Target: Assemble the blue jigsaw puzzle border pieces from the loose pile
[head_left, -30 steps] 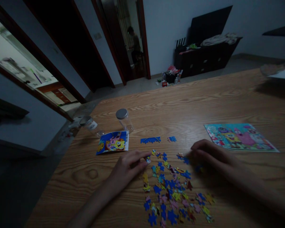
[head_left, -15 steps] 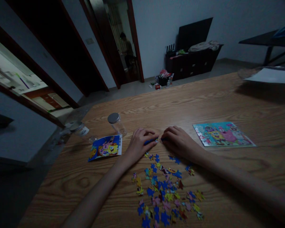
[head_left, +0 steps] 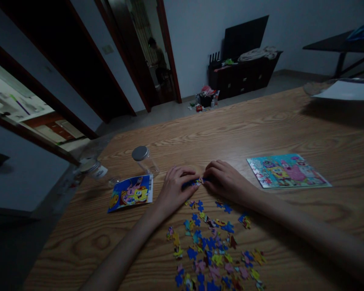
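My left hand (head_left: 178,186) rests on the wooden table, thumb and fingers closed on a few blue and coloured jigsaw puzzle pieces (head_left: 196,182). Facing it, my right hand (head_left: 223,178) has its fingertips pinched at the other end of these pieces, and its fingers hide part of them. Whether the pieces are fully joined is too small to tell. Toward me lies a loose spread of puzzle pieces (head_left: 210,243) in blue, yellow, pink and brown. A cartoon picture card (head_left: 133,193) lies left of my left hand, and a completed-looking cartoon puzzle (head_left: 289,171) lies to the right.
Behind the card stand a clear jar with a grey lid (head_left: 145,159) and another lidded jar (head_left: 94,169). A white sheet (head_left: 347,89) lies at the table's far right. Beyond the table are a dark cabinet (head_left: 244,74) with a television and a person (head_left: 158,60) in a doorway.
My right hand has moved slightly left, closer to my left hand, and the pieces between them now meet at the fingertips. The camera view has shifted slightly.
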Available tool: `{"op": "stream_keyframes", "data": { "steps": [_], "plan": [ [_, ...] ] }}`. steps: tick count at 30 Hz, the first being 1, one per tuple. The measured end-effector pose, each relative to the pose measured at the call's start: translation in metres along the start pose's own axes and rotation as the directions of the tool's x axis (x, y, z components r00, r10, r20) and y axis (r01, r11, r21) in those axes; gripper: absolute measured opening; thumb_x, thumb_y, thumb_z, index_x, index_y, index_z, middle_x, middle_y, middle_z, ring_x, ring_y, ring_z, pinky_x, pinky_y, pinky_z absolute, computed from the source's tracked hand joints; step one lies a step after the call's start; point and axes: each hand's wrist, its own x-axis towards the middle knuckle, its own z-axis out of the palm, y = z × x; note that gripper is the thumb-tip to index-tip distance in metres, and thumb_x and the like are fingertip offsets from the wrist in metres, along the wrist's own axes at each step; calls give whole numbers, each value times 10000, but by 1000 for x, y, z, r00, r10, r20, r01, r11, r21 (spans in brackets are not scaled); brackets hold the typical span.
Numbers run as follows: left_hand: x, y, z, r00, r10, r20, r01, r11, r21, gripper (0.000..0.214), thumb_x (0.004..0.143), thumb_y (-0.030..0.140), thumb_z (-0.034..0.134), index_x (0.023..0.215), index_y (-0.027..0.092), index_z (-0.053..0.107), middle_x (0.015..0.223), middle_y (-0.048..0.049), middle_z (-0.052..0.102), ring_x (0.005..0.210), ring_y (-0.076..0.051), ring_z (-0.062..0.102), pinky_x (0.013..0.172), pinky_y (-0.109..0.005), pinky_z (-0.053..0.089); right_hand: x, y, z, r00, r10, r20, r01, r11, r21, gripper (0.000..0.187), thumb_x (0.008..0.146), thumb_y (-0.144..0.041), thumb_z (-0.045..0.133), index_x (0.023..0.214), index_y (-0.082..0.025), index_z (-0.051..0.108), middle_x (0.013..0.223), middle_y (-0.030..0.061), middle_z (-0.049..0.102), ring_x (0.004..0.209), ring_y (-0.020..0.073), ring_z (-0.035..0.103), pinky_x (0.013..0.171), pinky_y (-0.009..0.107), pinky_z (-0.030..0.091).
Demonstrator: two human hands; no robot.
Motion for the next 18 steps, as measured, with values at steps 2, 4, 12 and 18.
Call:
{"op": "stream_keyframes", "data": {
  "steps": [2,4,12,18],
  "plan": [
    [-1,1,0,1000,-4,-8,3,999,-32,286,922,205,804,1202,237,755,1244,-73,729,1219,-287,624,1155,-541,396,0,1,2,1000,-2,9,2,1000,4,84,970,-191,635,1054,-197,644,1009,111,674,944,270,633,824,431,545],
    [-1,1,0,1000,-4,-13,3,998,-61,302,920,202,802,1213,221,735,1247,-79,727,1214,-279,634,1120,-503,442,2,1,3,1000,1,14,-1,1000,8,92,971,-190,635,1062,-202,640,1016,107,673,944,267,633,825,428,546],
    [-5,-1,4,999,-18,-38,15,995,-95,203,942,209,786,1137,226,733,1228,-69,733,1203,-263,657,1085,-462,491,6,-3,2,999,7,31,-7,1000,13,89,972,-170,616,1056,-189,635,1006,115,668,943,269,618,815,416,531],
    [-6,-1,8,997,-45,-70,39,995,-95,154,946,177,773,1085,217,720,1189,-71,734,1202,-266,663,1074,-450,513,5,-7,-1,999,-3,55,3,1000,-7,72,987,-176,603,1053,-181,630,1005,120,656,929,272,599,801,417,516]
  ]
}}
